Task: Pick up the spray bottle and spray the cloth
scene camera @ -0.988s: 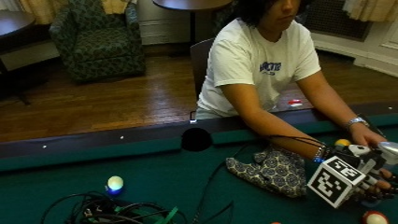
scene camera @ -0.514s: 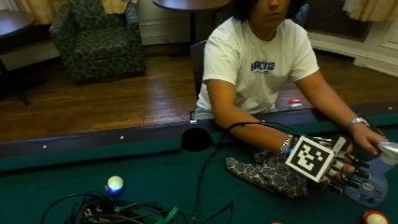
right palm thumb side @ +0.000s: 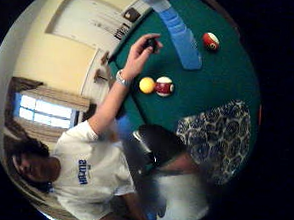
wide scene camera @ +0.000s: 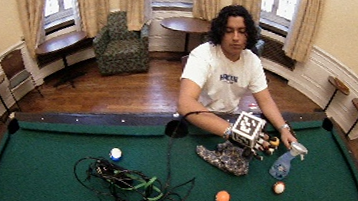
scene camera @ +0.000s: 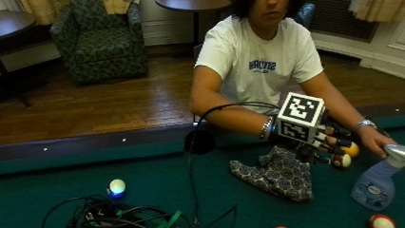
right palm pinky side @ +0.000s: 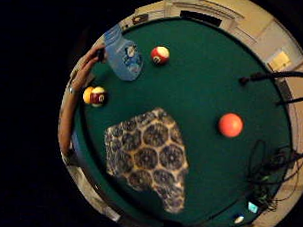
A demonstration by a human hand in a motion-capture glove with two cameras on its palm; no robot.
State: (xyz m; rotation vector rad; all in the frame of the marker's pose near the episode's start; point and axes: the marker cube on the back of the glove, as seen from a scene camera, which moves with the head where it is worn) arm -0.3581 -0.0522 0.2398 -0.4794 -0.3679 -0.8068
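The patterned cloth [scene camera: 278,173] lies bunched on the green felt near the person's rail. My gloved right hand [scene camera: 318,142] hovers just above its far end, fingers spread and holding nothing. From the palm, the cloth [right palm pinky side: 147,153] shows below the hand. The clear spray bottle [scene camera: 374,184] with blue liquid stands upright on the felt to the cloth's right, apart from my hand. The person's bare left hand [scene camera: 374,140] is at the bottle's spray head; I cannot tell whether it grips it. The bottle [right palm pinky side: 124,55] also shows in the palm view.
A yellow ball [scene camera: 351,149] and a maroon striped ball [scene camera: 342,161] lie between the cloth and the bottle. A red and white ball [scene camera: 380,222] sits in front of the bottle. An orange ball [wide scene camera: 222,197], a blue and white ball [scene camera: 117,187] and tangled cables [scene camera: 126,216] lie further left.
My gloved hand has left the bottle, rising and moving left to above the cloth. The bottle now stands on the felt beside the bare hand.
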